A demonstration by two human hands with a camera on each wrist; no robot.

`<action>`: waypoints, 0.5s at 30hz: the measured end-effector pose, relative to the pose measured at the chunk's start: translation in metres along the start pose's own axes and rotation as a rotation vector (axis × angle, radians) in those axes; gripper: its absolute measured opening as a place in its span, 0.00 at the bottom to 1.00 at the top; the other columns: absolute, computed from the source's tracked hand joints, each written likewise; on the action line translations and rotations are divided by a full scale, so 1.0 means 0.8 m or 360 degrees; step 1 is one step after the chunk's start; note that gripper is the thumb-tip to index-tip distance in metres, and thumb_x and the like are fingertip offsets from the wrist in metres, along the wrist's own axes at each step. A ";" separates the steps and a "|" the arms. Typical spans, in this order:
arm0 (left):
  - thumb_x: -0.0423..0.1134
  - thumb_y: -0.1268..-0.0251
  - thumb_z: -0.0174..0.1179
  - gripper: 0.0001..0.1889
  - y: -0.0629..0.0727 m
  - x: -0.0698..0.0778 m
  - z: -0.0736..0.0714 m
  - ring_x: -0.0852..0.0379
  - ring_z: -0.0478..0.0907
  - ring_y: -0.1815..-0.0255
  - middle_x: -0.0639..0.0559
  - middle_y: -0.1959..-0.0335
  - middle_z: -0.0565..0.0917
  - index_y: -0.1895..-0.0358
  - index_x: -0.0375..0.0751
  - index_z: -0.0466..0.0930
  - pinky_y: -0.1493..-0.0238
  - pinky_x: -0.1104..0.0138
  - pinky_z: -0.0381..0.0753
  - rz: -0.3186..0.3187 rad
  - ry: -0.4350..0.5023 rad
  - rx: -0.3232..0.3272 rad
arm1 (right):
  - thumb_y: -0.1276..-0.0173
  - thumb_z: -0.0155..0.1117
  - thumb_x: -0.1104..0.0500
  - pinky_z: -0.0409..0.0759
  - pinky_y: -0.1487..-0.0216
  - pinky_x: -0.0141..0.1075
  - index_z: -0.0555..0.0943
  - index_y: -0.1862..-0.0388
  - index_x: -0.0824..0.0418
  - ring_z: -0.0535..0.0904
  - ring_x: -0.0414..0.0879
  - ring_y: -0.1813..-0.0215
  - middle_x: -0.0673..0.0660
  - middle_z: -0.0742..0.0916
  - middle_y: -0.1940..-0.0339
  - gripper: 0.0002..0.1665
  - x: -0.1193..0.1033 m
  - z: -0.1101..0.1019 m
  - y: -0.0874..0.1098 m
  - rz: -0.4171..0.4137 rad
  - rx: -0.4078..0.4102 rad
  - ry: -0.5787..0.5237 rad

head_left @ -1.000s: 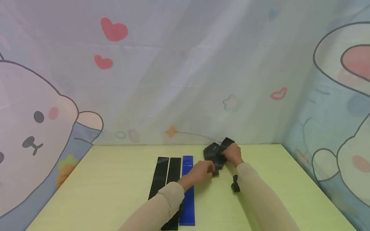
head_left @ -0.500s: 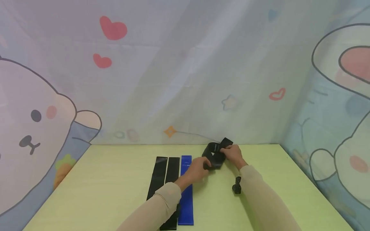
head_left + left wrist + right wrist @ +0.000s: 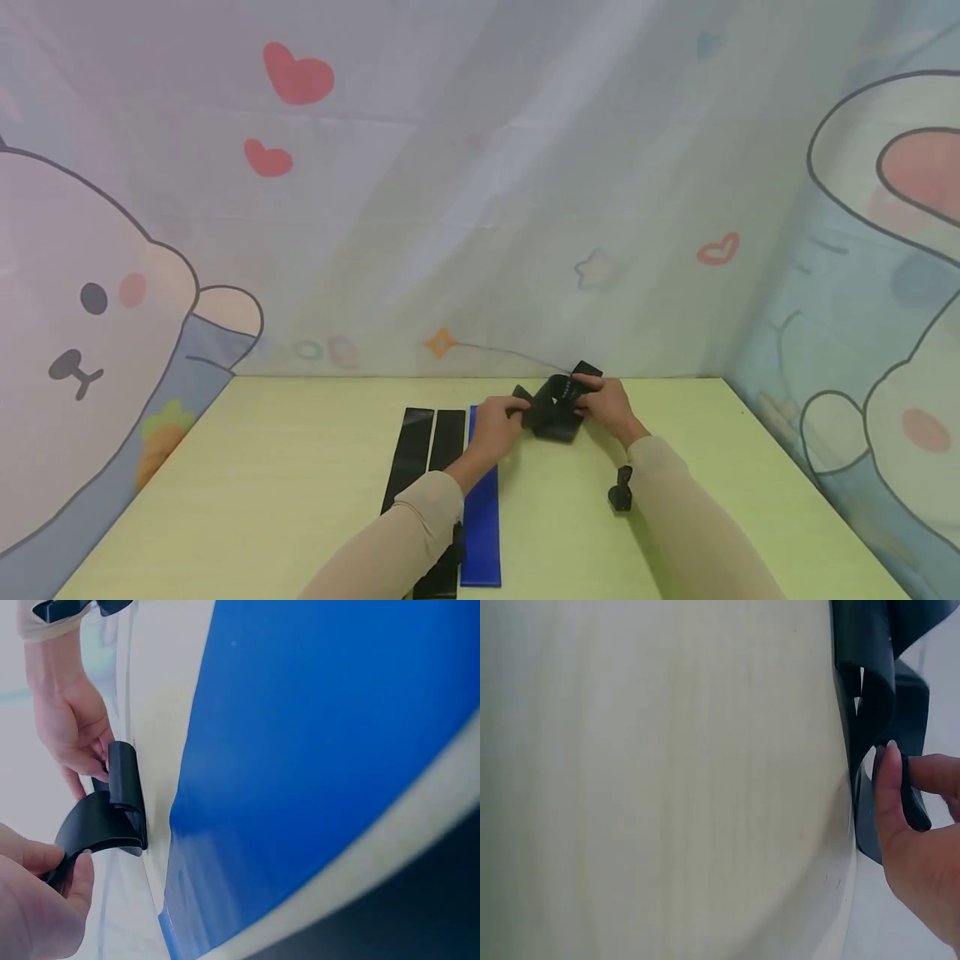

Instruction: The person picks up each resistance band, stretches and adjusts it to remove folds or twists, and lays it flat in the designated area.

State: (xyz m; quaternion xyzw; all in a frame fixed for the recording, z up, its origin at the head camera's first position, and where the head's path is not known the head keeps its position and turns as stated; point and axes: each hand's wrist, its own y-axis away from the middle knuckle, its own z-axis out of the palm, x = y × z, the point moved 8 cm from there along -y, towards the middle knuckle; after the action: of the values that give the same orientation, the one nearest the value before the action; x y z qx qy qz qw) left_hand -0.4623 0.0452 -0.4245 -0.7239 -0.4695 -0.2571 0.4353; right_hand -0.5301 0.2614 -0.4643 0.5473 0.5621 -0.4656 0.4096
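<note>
A rumpled, folded black resistance band (image 3: 557, 431), with small white print on it, lies at the back of the table. My left hand (image 3: 495, 429) pinches its left end between thumb and fingers and lifts it in a curve, as the left wrist view shows of the band (image 3: 97, 821). On the other side, my right hand (image 3: 609, 406) pinches a fold of it; in the right wrist view the thumb and fingers of this hand (image 3: 922, 855) squeeze the dark strip. Part of the band sits behind the fingers.
Two flat black bands (image 3: 410, 446) (image 3: 447, 442) lie side by side left of a flat blue band (image 3: 482, 525), partly under my left forearm. A small black object (image 3: 620, 492) hangs by my right sleeve. Behind the pale table (image 3: 300, 467) stands a printed cloth backdrop (image 3: 480, 167).
My left hand has moved left and slightly back, drawing the band's near end out and up. The right hand keeps hold near the same spot. Flat bands have not moved.
</note>
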 end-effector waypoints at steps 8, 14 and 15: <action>0.21 0.41 0.64 0.17 -0.009 -0.005 -0.014 0.54 0.81 0.70 0.41 0.48 0.85 0.49 0.37 0.87 0.68 0.66 0.78 0.0039 0.0081 0.0178 | 0.37 0.58 0.79 0.86 0.60 0.40 0.77 0.42 0.81 0.87 0.48 0.70 0.77 0.81 0.47 0.22 0.006 -0.003 0.005 0.0082 -0.0030 -0.0112; 0.21 0.38 0.59 0.15 -0.015 -0.006 -0.028 0.56 0.77 0.75 0.42 0.63 0.87 0.53 0.38 0.87 0.73 0.69 0.74 0.0046 0.0151 0.0298 | 0.36 0.63 0.77 0.86 0.57 0.44 0.75 0.48 0.82 0.88 0.53 0.66 0.65 0.85 0.60 0.17 0.003 -0.001 0.016 0.0113 -0.0121 -0.0201; 0.21 0.38 0.59 0.14 -0.016 -0.007 -0.030 0.57 0.75 0.78 0.41 0.67 0.86 0.53 0.37 0.86 0.76 0.69 0.72 0.0041 0.0171 0.0309 | 0.35 0.63 0.76 0.86 0.56 0.45 0.75 0.49 0.81 0.88 0.53 0.65 0.64 0.85 0.61 0.16 0.003 -0.001 0.019 0.0122 -0.0142 -0.0194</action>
State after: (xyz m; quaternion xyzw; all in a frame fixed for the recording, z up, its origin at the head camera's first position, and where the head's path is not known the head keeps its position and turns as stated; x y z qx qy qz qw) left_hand -0.4751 0.0242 -0.4123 -0.6695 -0.4588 -0.2434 0.5311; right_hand -0.5147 0.2619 -0.4673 0.5202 0.5349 -0.4566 0.4846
